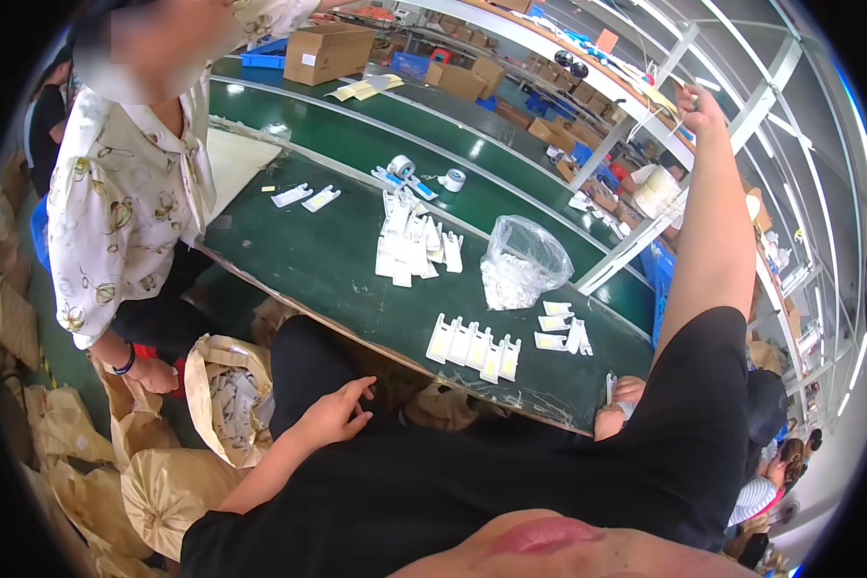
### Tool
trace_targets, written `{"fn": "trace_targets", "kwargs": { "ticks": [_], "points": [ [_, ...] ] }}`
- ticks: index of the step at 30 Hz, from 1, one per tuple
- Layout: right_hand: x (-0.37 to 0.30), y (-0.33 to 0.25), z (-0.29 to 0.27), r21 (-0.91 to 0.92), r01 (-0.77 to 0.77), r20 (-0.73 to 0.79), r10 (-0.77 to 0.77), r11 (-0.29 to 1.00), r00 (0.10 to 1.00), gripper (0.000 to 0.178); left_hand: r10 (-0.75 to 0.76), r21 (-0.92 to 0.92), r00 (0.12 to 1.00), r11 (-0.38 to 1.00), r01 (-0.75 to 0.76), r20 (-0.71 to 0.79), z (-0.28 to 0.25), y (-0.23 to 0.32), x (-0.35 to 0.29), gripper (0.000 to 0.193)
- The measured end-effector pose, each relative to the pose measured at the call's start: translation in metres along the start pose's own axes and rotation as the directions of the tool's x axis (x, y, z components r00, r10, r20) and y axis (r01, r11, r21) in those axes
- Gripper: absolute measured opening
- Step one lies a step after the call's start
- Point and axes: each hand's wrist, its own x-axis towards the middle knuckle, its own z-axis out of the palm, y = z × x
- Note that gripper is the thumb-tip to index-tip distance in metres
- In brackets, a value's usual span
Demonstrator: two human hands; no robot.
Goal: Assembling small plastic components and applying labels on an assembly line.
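My left hand (340, 412) rests over my lap below the table's front edge, fingers apart and nothing in it. High at the upper right, my right hand (700, 108) is raised at the shelf's edge. Its fingers are curled closed; what they hold, if anything, is too small to make out. On the green table (308, 255) before me lies a row of flat white plastic pieces (474, 349) with yellow rectangles. Similar loose pieces (561, 329) lie to its right. A heap of white pieces (409, 239) is farther back, beside a clear plastic bag (525, 262) of small white parts.
Another person (135, 202) stands at the left. A co-worker's hands (618, 408) are at the table's right end. Open paper sacks (223, 385) crowd the floor at left. Tape rolls (452, 179) lie behind the heap. An overhead shelf (636, 82) and metal posts (636, 241) rise at right.
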Motion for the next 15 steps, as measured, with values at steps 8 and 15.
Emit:
{"fn": "trace_targets", "kwargs": {
  "ticks": [8, 15],
  "points": [
    [0.044, 0.079, -0.044, -0.772, 0.078, -0.286, -0.454, 0.631, 0.844, 0.044, 0.006, 0.024, 0.998, 1.000, -0.008, 0.066, -0.006, 0.028, 0.040, 0.049],
    [-0.122, 0.208, -0.039, -0.668, 0.587, 0.267, -0.590, 0.457, 0.762, 0.032, 0.223, -0.113, 0.934, 0.958, -0.263, -0.280, -0.021, 0.042, 0.110, 0.009]
  ]
}}
